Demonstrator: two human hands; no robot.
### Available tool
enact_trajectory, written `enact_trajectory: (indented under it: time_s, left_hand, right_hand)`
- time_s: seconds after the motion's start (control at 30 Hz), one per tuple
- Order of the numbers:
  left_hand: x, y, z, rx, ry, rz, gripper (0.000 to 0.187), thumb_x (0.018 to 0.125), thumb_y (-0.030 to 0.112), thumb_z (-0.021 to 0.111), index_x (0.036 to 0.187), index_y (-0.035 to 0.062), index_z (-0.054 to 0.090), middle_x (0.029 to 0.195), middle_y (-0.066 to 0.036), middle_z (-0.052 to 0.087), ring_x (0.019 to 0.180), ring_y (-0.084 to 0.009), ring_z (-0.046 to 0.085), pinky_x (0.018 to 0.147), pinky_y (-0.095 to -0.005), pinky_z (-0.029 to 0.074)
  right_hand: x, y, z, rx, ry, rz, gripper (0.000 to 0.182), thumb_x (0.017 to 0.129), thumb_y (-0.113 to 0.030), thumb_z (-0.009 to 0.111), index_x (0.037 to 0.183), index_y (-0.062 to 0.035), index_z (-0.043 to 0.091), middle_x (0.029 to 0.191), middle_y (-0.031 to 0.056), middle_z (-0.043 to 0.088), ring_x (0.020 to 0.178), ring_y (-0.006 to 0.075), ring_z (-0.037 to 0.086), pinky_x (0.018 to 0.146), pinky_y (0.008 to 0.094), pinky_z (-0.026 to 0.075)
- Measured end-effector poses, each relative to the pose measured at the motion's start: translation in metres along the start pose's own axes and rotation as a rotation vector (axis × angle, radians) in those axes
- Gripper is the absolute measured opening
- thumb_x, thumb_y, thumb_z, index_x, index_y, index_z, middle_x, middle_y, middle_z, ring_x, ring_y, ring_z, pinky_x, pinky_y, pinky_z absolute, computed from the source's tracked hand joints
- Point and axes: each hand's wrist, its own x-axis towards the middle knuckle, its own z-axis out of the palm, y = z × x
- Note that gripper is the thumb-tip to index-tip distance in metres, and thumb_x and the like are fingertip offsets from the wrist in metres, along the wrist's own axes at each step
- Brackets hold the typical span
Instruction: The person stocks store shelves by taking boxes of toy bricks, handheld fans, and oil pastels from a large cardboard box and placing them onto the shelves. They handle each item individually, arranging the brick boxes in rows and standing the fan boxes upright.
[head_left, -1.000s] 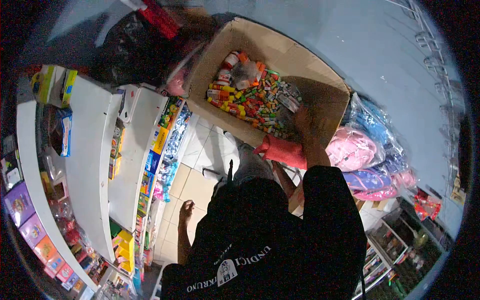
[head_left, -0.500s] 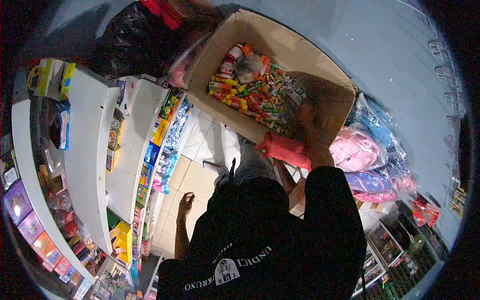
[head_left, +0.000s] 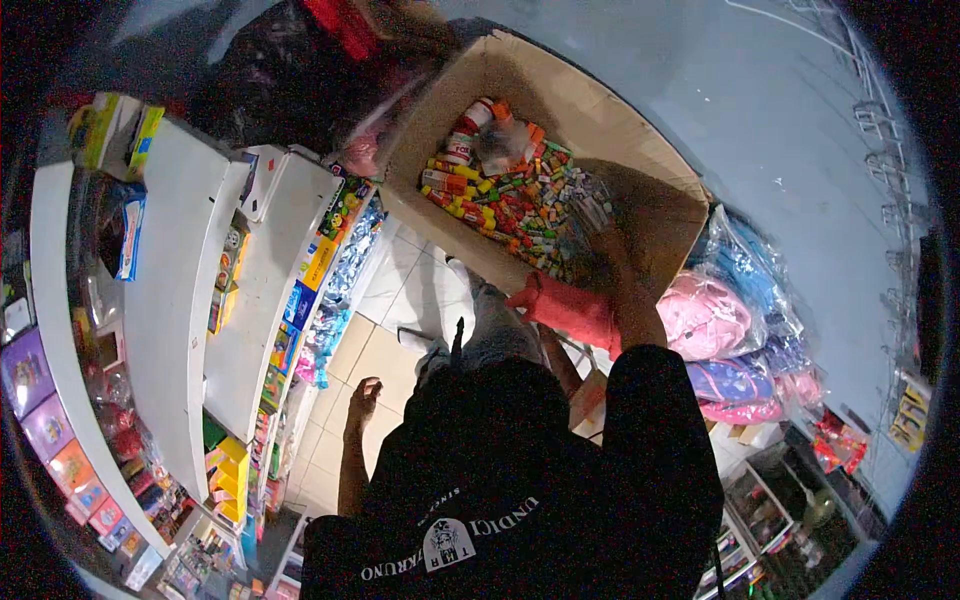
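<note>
An open cardboard box [head_left: 660, 150] holds a heap of small colourful items [head_left: 545, 195], with yellow and orange glue-like bottles [head_left: 445, 180] and white tubs with red labels [head_left: 462, 140] at its left end. My right hand [head_left: 605, 245] reaches down inside the box's right part, next to the heap. Shadow hides its fingers, so any hold cannot be made out. My left hand [head_left: 364, 396] hangs low beside my body, fingers loosely curled and apart, with nothing visible in it. A red cloth-like roll [head_left: 570, 308] lies at the box's near edge, by my right forearm.
White shelves [head_left: 180, 290] with packaged goods stand to the left. Plastic-wrapped pink and blue bags [head_left: 710, 315] are stacked right of the box. A black plastic bag [head_left: 265, 85] sits behind at the upper left. Below is a tiled floor [head_left: 345, 350].
The view has shifted slightly. My right hand stays down in the box, moved a little at most. My left hand still hangs low, its fingers turned slightly.
</note>
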Motion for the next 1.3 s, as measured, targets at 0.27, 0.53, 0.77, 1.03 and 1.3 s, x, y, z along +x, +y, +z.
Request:
enact_trajectory:
  time_s: [0.27,0.53,0.77,1.03,1.3]
  left_hand:
    - [-0.018,-0.006,0.007,0.035,-0.006,-0.057,0.035,0.091,0.033,0.060,0.112,0.0048,0.058,0.094,-0.009,0.068,0.083,-0.0177,0.064,0.077,-0.0307,0.050]
    - [-0.015,-0.015,0.022,0.002,-0.070,-0.058,0.035,0.092,0.033,0.058,0.112,0.0043,0.058,0.095,-0.012,0.068,0.085,-0.0213,0.065,0.077,-0.0338,0.050]
    - [0.009,0.068,0.027,0.117,-0.001,0.204,0.037,0.092,0.035,0.058,0.114,0.0052,0.057,0.102,-0.015,0.067,0.095,-0.0270,0.065,0.082,-0.0366,0.050]
    - [0.022,0.222,0.026,-0.109,-0.003,0.615,0.035,0.092,0.025,0.060,0.120,0.0062,0.054,0.112,-0.007,0.063,0.102,-0.0206,0.061,0.087,-0.0360,0.048]
    - [-0.011,0.312,0.003,-0.859,-0.219,0.733,0.063,0.091,0.023,0.061,0.143,0.0113,0.026,0.136,-0.012,0.043,0.121,-0.0245,0.048,0.098,-0.0416,0.044]
  right_hand:
    - [0.009,0.006,0.024,-0.471,0.256,-0.025,0.081,0.078,-0.066,0.053,0.127,-0.0008,0.050,0.122,0.0190,0.054,0.111,0.0359,0.052,0.094,0.0533,0.040]
    - [-0.090,-0.137,-0.121,0.066,0.095,0.002,0.063,0.078,-0.053,0.061,0.115,-0.0026,0.057,0.113,0.0132,0.057,0.104,0.0287,0.054,0.087,0.0454,0.043]
    - [-0.166,-0.243,-0.230,0.626,-0.027,-0.005,0.048,0.077,-0.042,0.068,0.106,-0.0042,0.064,0.105,0.0081,0.061,0.098,0.0224,0.056,0.081,0.0386,0.045]
    - [-0.247,-0.363,-0.264,1.313,-0.123,-0.257,0.032,0.085,-0.033,0.060,0.107,-0.0099,0.060,0.109,0.0037,0.057,0.102,0.0151,0.051,0.082,0.0303,0.041]
    - [-0.263,-0.464,-0.235,0.768,-0.368,-0.717,0.056,0.082,-0.027,0.063,0.131,-0.0025,0.047,0.119,0.0085,0.054,0.111,0.0198,0.050,0.098,0.0349,0.038]
